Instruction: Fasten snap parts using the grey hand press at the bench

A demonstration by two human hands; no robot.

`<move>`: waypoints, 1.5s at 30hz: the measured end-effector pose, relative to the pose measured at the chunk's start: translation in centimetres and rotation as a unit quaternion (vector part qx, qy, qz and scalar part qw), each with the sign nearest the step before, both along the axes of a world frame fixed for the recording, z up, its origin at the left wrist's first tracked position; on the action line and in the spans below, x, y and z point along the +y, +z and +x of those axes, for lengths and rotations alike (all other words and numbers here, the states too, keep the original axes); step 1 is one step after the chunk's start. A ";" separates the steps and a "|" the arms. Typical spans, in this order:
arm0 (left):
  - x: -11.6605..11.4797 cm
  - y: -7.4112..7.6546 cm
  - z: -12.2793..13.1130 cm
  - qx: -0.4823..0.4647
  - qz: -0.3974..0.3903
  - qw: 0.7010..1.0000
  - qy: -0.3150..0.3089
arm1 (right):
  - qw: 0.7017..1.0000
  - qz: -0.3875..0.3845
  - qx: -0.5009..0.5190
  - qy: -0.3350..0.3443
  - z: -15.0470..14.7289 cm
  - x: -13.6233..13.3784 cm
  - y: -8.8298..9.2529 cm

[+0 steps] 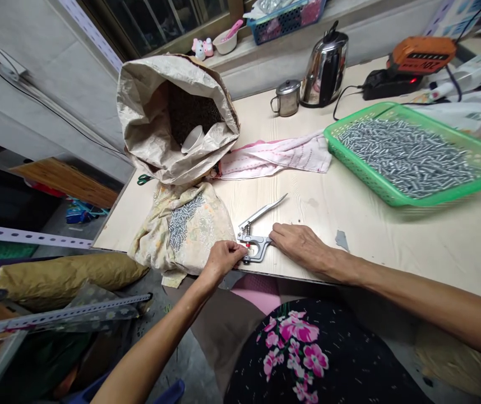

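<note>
A pair of silver-grey snap-fastener pliers (258, 248) rests near the table's front edge, its long lever raised and its jaw apart. My right hand (297, 242) is closed round the lower handle end. At the jaw, below a small red part, my left hand (226, 258) pinches with thumb and fingertips; what lies between them is too small to make out. Left of the pliers, a pile of small silver metal pins (184, 221) lies on a patterned cloth (215, 219). Many similar silver pieces (408, 157) fill a green plastic basket (362, 178) at the right.
Behind the cloth stands an open woven sack (139, 129) with a white cup (193, 139) inside. Green-handled scissors (143, 179) lie beside it. A pink-white towel (286, 156), metal mug (287, 100), kettle (325, 67) and orange battery (423, 55) on a charger are farther back.
</note>
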State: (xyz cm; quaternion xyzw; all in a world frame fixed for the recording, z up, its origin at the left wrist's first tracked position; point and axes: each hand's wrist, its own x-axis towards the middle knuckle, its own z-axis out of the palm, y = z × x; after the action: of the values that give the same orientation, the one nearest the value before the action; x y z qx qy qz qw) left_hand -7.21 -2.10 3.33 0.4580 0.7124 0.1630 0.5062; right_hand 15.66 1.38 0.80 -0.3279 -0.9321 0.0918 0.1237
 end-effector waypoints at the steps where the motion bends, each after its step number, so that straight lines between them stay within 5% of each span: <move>1: 0.2 0.1 0.0 0.006 -0.009 1.000 -0.014 | 1.000 -0.005 -0.003 -0.001 0.0 0.0 0.0; 14: 1.0 0.3 -0.3 0.026 -0.039 0.996 -0.073 | 0.999 -0.020 -0.036 0.013 1.7 5.6 0.8; 21: 0.4 0.7 -0.3 0.097 -0.020 0.990 -0.104 | 0.997 -0.023 -0.070 0.016 0.9 4.7 2.3; 25: -0.7 1.3 1.1 0.234 0.176 0.945 -0.148 | 0.998 -0.036 -0.046 0.009 0.9 3.6 2.4; 29: 0.4 0.9 3.2 0.244 0.346 0.854 -0.303 | 0.999 -0.041 -0.020 0.009 1.2 3.3 1.7; 34: 3.6 0.4 4.4 0.225 0.326 0.818 -0.418 | 0.995 -0.081 -0.052 0.008 2.2 3.7 2.1; 39: 4.1 0.7 5.5 0.260 0.307 0.813 -0.421 | 0.994 -0.066 -0.090 -0.016 2.3 3.6 3.1; 45: 4.5 0.5 6.5 0.278 0.299 0.825 -0.390 | 0.995 -0.059 -0.080 -0.014 1.5 3.4 2.2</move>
State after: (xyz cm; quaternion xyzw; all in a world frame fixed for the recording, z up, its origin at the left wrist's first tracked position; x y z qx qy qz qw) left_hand -0.70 2.37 3.79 0.8526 0.5011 0.0231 0.1465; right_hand 17.20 4.80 3.03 -0.3543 -0.9271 0.1187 0.0307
